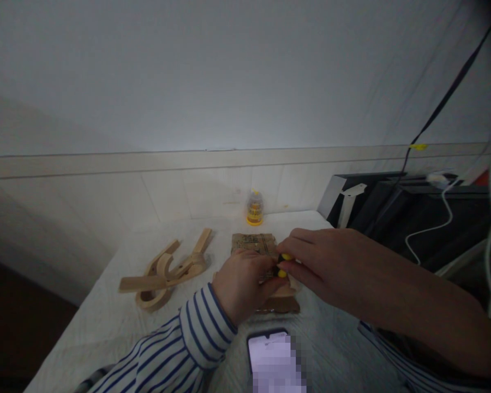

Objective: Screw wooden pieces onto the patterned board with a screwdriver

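My left hand [242, 284] is closed, resting on a brown cardboard packet [254, 243] that lies on the white tablecloth [106, 316]. My right hand [311, 256] reaches in from the right, its fingers pinched on a small yellow-and-black tool [284, 265], which sits between the two hands. The left hand's fingertips meet the same tool; what they hold beneath is hidden. Both hands are over the packet's near part.
A wooden assembly of curved pieces and flat sticks [166, 267] lies at left. A small yellow-based clear container [254, 208] stands by the wall. A lit phone [275, 363] lies at the near edge. Dark equipment with cables [433, 218] fills the right.
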`<state>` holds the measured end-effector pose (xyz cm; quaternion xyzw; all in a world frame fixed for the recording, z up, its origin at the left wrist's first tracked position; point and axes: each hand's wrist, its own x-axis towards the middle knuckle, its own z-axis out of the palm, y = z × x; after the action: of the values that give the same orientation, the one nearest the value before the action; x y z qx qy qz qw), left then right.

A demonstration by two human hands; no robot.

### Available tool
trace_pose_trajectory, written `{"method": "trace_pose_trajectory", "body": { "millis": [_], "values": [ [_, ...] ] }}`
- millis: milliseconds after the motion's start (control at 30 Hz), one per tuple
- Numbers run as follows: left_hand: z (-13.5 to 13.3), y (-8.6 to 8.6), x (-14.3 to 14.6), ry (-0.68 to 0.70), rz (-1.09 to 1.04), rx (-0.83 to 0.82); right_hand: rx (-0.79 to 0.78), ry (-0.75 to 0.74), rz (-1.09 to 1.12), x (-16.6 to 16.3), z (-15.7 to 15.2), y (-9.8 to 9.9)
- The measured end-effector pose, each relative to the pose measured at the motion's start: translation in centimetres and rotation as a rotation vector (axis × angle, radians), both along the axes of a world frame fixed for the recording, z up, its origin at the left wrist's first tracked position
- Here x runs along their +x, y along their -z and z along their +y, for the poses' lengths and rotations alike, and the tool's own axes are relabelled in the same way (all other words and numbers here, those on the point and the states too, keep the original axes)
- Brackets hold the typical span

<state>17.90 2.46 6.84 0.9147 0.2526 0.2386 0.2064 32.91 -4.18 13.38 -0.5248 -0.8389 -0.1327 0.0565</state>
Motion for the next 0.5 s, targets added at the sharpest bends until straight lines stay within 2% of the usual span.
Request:
{"method": "trace_pose_trajectory", "body": {
  "millis": [233,500],
  "values": [
    [0.2,-0.06,-0.13,0.068,0.005,-0.002,0.005,-0.07,0.043,0.33,-0.23,-0.13],
    [0.34,0.03,-0.08,0.077,0.028,0.041,-0.035,-0.032,0.066,0.4,-0.47,-0.12]
  ]
}}
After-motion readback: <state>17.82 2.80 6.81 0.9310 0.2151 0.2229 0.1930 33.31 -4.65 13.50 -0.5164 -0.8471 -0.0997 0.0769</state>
